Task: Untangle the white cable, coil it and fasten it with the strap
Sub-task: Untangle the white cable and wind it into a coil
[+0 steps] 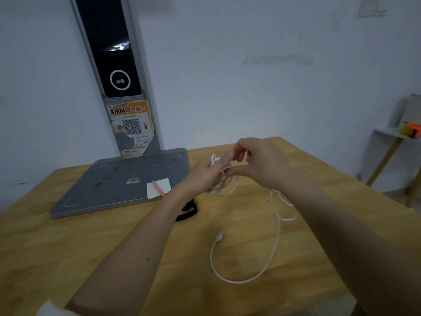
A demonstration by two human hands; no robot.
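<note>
Both hands are raised over the wooden bench (95, 242), working a bundle of loops in the white cable (276, 238). The left hand (205, 176) has its fingers extended through the loops, with several turns of cable lying around them. The right hand (257, 163) pinches the cable between thumb and forefinger just beside the left fingertips, its other fingers curled. From the bundle, the free length of cable drops to the bench below the right wrist, runs toward the person, and curves round in a wide arc that ends in a small white connector (220, 236) lying on the wood. A black strap (188, 212) lies curled on the bench under the left forearm, apart from the cable. To the left, a grey scanner stand (109, 190) rests on the bench, its upright column bearing an orange QR-code sticker (132, 124). A white card (160, 185) with a pink pen (157, 187) across it sits on the stand's base.
</note>
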